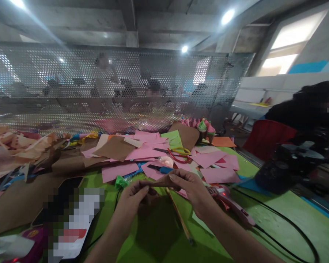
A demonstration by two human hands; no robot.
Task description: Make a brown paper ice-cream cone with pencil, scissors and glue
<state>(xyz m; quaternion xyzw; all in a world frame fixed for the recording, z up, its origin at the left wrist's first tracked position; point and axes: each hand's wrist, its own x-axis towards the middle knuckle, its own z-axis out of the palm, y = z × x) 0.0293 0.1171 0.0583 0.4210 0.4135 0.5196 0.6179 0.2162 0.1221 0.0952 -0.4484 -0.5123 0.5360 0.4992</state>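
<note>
Between my two hands, above the green tabletop, is a thin brown piece of paper or felt (161,181), folded or rolled to a narrow strip. My left hand (137,197) pinches one end with thumb and fingertips. At the other end my right hand (189,188) grips it the same way, fingers closed. Below the hands a pencil (182,219) lies on the table. A blue-handled tool (166,170) with a dark blade rests just behind the fingers. To the right of my right hand sits a pink glue gun (237,210) with a lit red light and a black cord.
Pink paper sheets (150,148) and brown sheets (115,148) cover the back, with red-and-yellow scissors (181,155) on them. Cone-shaped crafts (207,128) stand behind. Phones (79,223) lie left. A dark jug-like container (276,170) and a person in black are right.
</note>
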